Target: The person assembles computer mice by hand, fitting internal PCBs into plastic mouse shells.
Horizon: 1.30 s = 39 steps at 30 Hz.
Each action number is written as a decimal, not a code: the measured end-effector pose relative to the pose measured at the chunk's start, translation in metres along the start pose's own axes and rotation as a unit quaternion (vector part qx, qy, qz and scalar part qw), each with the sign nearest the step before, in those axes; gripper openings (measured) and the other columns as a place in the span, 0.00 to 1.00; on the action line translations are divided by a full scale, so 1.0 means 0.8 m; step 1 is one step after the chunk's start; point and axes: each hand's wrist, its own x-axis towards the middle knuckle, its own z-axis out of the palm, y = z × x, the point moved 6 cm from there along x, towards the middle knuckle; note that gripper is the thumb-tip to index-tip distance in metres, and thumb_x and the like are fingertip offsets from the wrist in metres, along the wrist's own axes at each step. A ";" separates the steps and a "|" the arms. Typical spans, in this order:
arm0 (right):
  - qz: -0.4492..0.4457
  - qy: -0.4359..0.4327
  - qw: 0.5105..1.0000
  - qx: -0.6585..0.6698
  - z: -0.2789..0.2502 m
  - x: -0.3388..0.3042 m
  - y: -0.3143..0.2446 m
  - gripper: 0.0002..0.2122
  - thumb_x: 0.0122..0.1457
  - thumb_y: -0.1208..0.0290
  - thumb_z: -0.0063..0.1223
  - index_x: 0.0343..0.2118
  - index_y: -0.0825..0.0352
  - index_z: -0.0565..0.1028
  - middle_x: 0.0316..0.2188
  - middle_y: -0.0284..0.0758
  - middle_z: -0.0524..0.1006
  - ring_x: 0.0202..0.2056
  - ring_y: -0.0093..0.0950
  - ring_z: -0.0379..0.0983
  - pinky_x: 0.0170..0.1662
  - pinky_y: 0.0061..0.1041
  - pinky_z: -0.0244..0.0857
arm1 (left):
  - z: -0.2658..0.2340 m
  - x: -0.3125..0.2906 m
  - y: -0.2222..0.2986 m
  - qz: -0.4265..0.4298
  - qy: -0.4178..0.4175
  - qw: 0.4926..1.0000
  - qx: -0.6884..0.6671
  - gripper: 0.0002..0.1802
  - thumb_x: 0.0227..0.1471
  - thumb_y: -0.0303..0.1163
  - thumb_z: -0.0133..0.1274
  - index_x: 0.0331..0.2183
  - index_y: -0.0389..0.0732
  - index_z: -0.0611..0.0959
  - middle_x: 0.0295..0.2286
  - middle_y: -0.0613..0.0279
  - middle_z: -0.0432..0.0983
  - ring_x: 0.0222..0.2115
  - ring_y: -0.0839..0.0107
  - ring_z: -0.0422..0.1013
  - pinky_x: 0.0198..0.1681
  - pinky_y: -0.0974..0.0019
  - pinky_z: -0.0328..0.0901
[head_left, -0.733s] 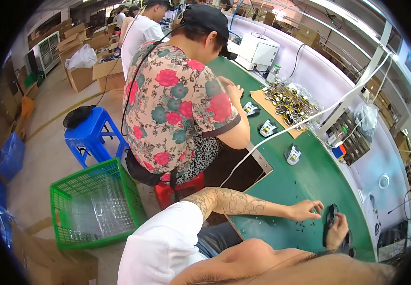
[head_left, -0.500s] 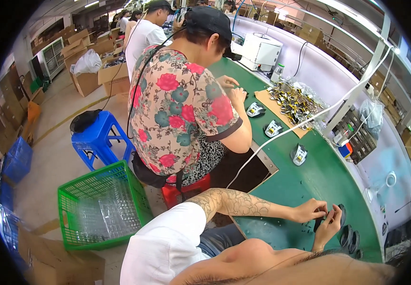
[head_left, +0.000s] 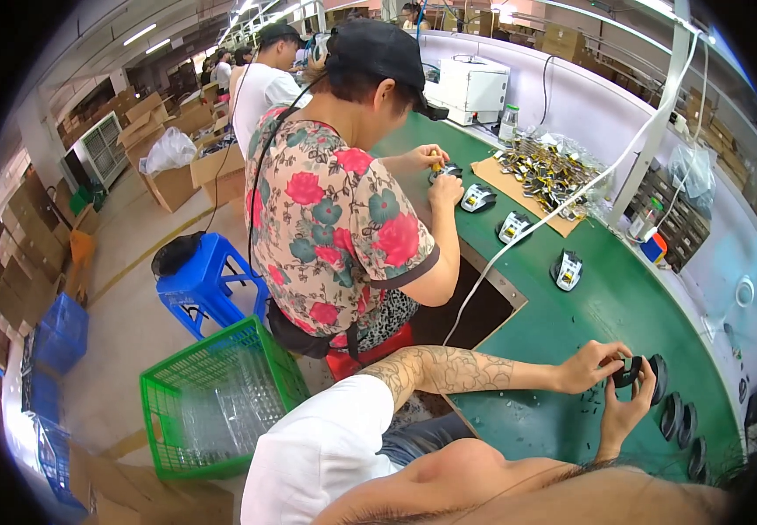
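A small black plastic shell [head_left: 628,371] is held up over the green workbench. My left hand [head_left: 590,366], at the end of a tattooed forearm, pinches its left edge with thumb and fingers together. Gripping the shell from below and the right is my right hand [head_left: 630,408], its thumb and fingers closed around it. Just behind my right fingers a rounded black shell [head_left: 658,378] stands at the right. More black shells [head_left: 672,415] lie in a row toward me. Small black bits [head_left: 590,399] are scattered on the bench beside my hands.
Along the green bench [head_left: 553,324] sit several part-built computer mice [head_left: 567,269]. A white cable [head_left: 527,234] crosses above it. To my left a co-worker in a flowered shirt [head_left: 335,219] handles a mouse with a yellow-handled tool. A green crate [head_left: 153,411] and blue stool [head_left: 199,282] stand on the floor.
The view has shifted, so the bench sits differently in the picture. Both my hands remain at the black shell, which now shows its face more. The co-worker's yellow-handled tool has come into sight.
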 end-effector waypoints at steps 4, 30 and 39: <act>-0.007 0.018 0.999 0.039 -0.007 0.000 -0.012 0.23 0.42 0.83 0.58 0.44 0.70 0.68 0.41 0.36 0.69 0.43 0.30 0.68 0.47 0.28 0.63 | 0.001 -0.001 -0.005 -0.043 -0.013 0.998 -0.044 0.06 0.52 0.25 0.47 0.32 0.32 0.73 0.23 0.58 0.75 0.25 0.79 0.71 0.29 0.73 0.65; -0.068 -0.001 0.995 -0.069 0.005 -0.007 -0.018 0.15 0.42 0.81 0.58 0.37 0.67 0.76 0.45 0.43 0.72 0.45 0.39 0.70 0.47 0.31 0.65 | -0.007 0.000 -0.057 -0.218 0.018 0.945 -0.244 0.10 0.55 0.34 0.44 0.28 0.39 0.75 0.24 0.66 0.72 0.26 0.80 0.69 0.30 0.75 0.65; -0.047 -0.022 0.999 -0.002 0.017 -0.015 -0.005 0.16 0.42 0.80 0.59 0.38 0.67 0.76 0.46 0.44 0.70 0.46 0.39 0.70 0.48 0.30 0.64 | -0.002 -0.018 -0.086 -0.362 0.056 0.852 -0.373 0.08 0.53 0.37 0.46 0.29 0.43 0.75 0.25 0.65 0.74 0.24 0.77 0.69 0.29 0.72 0.64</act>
